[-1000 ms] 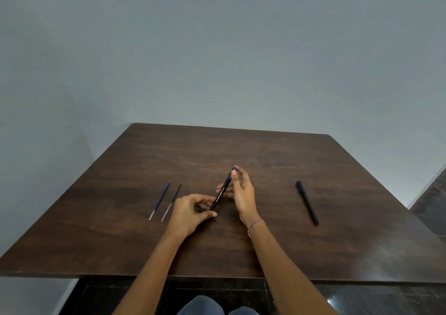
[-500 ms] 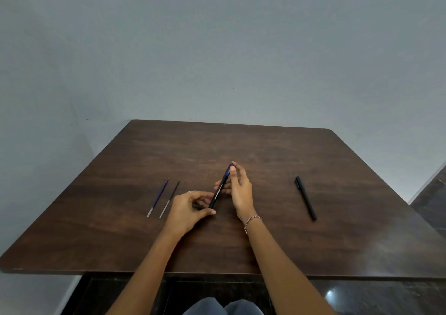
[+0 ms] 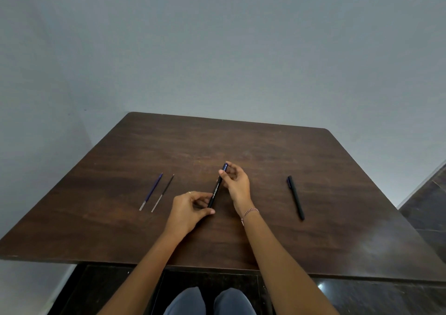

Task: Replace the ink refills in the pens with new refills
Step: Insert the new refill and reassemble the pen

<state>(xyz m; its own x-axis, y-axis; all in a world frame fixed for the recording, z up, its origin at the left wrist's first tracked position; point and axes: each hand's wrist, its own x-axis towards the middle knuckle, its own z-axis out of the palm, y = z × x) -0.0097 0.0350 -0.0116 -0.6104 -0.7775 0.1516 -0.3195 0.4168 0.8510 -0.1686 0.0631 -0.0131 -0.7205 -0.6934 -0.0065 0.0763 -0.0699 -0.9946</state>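
Since a moment ago our right hand has curled its fingers around the blue top end of the pen instead of lying flat beside it, while our left hand keeps pinching the lower end, the pen slanting between both just above the surface. Left of our left hand lie two refills, a blue one and a dark one, side by side. Well to the right of our right hand rests a second black pen.

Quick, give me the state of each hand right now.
Left hand: closed on the lower end of the black pen.
Right hand: grip closed on the pen's blue upper end.
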